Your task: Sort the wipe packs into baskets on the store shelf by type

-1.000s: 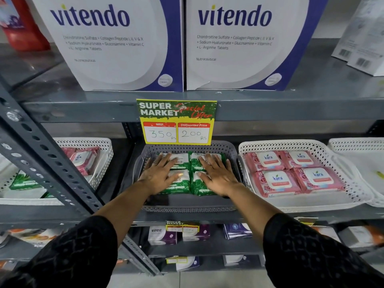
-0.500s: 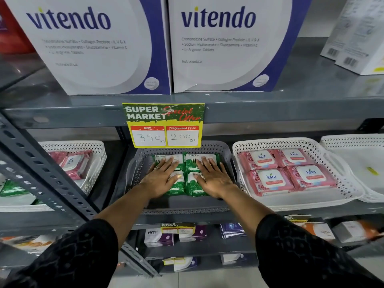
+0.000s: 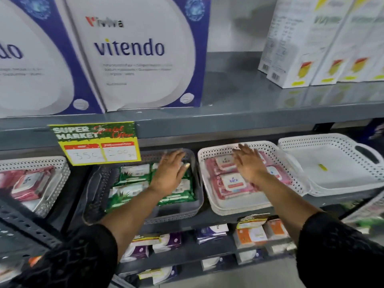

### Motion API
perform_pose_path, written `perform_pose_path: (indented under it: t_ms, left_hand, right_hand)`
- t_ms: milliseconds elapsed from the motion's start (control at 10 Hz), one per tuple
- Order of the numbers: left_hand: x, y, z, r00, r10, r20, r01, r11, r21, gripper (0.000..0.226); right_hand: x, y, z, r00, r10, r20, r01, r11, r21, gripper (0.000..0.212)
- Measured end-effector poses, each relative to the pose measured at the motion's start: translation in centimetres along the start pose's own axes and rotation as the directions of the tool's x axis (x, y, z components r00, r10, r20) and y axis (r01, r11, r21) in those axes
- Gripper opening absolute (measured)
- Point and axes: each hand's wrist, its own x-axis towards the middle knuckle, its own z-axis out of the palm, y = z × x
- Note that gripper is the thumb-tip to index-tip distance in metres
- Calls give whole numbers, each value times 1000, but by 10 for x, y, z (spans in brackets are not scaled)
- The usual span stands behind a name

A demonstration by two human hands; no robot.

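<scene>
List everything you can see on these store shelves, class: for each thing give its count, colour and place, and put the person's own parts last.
Vitendo boxes: two, white and blue, top shelf left.
Cartons: several, white with yellow, top shelf right.
Price sign: one, green and yellow, on the shelf edge.
Grey basket: one, middle shelf centre.
Green wipe packs: four, in the grey basket.
White basket: right of the grey one.
Pink wipe packs: about four, in that white basket.
Far-right white basket: holds only a yellow scrap.
Left white basket: holds pink packs.
Small boxes: lower shelves.
Left hand: open, over the green packs.
Right hand: open, over the pink packs.
</scene>
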Motion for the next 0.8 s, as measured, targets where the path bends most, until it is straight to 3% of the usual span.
perform_pose_path:
  t_ms: [100, 200, 300, 400, 600, 700, 800]
  left_hand:
    - [27, 47, 32, 995, 91, 44, -94, 993, 71, 55]
    - [43, 87, 66, 982, 67, 174, -99, 979, 179, 58]
    - [59, 115, 97, 933, -80, 351, -17, 964, 266, 60]
    - [67, 123, 116, 885, -150, 441, 12, 953, 301, 60]
    - [64, 132, 117, 904, -164, 396, 50, 958, 283, 60]
    - [59, 136, 113, 905, -227, 360, 138, 956, 257, 61]
    - [44, 142, 106, 970, -155, 188, 118, 974, 193, 63]
  right_hand:
    - [-24, 62, 9, 988, 72, 140, -64, 996, -62, 51]
    - [-36, 94, 17, 978, 17, 209, -15, 1000, -8, 53]
    - [-33, 110, 21, 967, -6, 253, 19, 999, -48, 59]
    - [-32, 110, 26, 964, -6, 267, 26, 997, -71, 59]
    - [-28, 115, 29, 968, -23, 249, 28, 999, -19, 59]
    - [-31, 118, 22, 966, -58, 253, 57, 998, 12, 61]
    - [-44, 127, 3, 977, -154, 148, 141, 985, 97, 61]
